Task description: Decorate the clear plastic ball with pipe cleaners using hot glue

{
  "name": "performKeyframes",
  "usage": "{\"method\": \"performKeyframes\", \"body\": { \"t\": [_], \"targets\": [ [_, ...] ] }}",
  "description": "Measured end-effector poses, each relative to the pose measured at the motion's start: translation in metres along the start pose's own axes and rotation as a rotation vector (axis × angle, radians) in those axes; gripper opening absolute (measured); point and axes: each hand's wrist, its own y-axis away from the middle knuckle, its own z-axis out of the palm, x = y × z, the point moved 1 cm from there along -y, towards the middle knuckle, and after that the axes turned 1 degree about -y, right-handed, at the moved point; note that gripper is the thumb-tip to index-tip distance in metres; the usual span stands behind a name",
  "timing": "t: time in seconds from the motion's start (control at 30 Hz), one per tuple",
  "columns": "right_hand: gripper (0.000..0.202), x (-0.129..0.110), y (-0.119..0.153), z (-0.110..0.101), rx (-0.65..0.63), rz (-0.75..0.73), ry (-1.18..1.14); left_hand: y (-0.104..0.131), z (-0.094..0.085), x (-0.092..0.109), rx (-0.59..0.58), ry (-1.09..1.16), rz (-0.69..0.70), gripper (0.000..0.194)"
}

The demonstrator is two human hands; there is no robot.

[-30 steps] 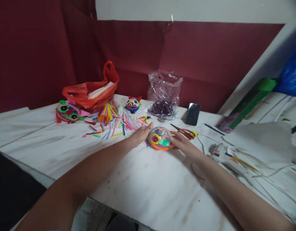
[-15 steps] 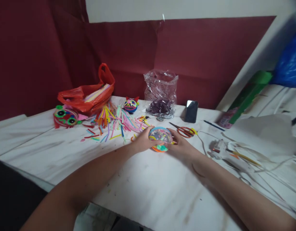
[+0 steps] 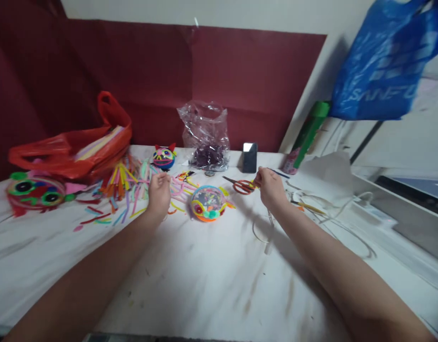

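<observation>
A clear round ball [image 3: 209, 204] decorated with coloured strips, with red eyes and an orange base, sits on the table between my hands, touched by neither. My left hand [image 3: 159, 194] is raised to its left with fingers curled together, beside the pile of pastel strips [image 3: 136, 187]; anything inside them is hidden. To the ball's right, my right hand [image 3: 271, 188] is closed in a pinch on a thin pale cord [image 3: 256, 232], which hangs in a loop below it. Orange-handled scissors [image 3: 244, 186] lie just left of my right fingers.
On the left are a red plastic bag [image 3: 69, 149] and a decorated animal-face ball [image 3: 39, 192]. A smaller eared ball [image 3: 163, 157], a clear bag [image 3: 205, 137] and a phone [image 3: 249, 157] stand at the back. Tangled cables [image 3: 341, 209] and a blue bag [image 3: 378, 66] are at right.
Both hands have let go of the clear ball and moved apart, left and right. My right hand has picked up the cord. The view has swung to the right.
</observation>
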Motion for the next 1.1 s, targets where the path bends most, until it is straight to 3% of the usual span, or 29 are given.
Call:
{"method": "performKeyframes", "body": {
  "t": [0.1,0.2,0.27,0.37,0.43,0.5,0.6,0.7,0.83,0.93,1.1],
  "targets": [
    [0.030,-0.005,-0.007,-0.008,0.011,0.014,-0.020,0.010,0.002,0.003,-0.028,0.010,0.005,0.025],
    [0.017,-0.001,-0.008,-0.009,-0.053,0.070,-0.012,0.028,0.009,0.001,-0.209,-0.040,-0.027,0.032],
    [0.016,0.007,-0.004,-0.005,-0.147,0.132,0.018,0.039,0.015,-0.002,-0.345,-0.037,-0.021,0.049],
    [0.020,0.020,0.010,0.007,-0.348,0.233,0.069,0.054,0.021,-0.001,-0.625,-0.122,0.180,0.091],
    [0.025,0.025,0.023,0.018,-0.480,0.277,0.078,0.062,0.022,0.003,-0.726,-0.226,0.307,0.100],
    [0.030,0.027,0.034,0.026,-0.605,0.287,0.077,0.066,0.022,0.008,-0.751,-0.303,0.337,0.095],
    [0.030,0.028,0.036,0.030,-0.695,0.228,0.227,0.068,0.017,0.010,-0.724,-0.338,0.221,0.090],
    [0.024,0.029,0.017,0.024,-0.604,0.208,0.443,0.067,0.004,0.011,-0.733,-0.329,0.078,0.085],
    [0.012,0.034,-0.017,0.024,-0.481,0.219,0.670,0.069,-0.015,0.016,-0.794,-0.308,0.139,0.086],
    [0.011,0.038,-0.029,0.037,-0.455,0.229,0.844,0.073,-0.019,0.021,-0.764,-0.302,0.125,0.092],
    [0.025,0.051,-0.019,0.068,-0.480,0.288,0.996,0.074,-0.009,0.023,-0.750,-0.252,0.056,0.093]
  ]
}}
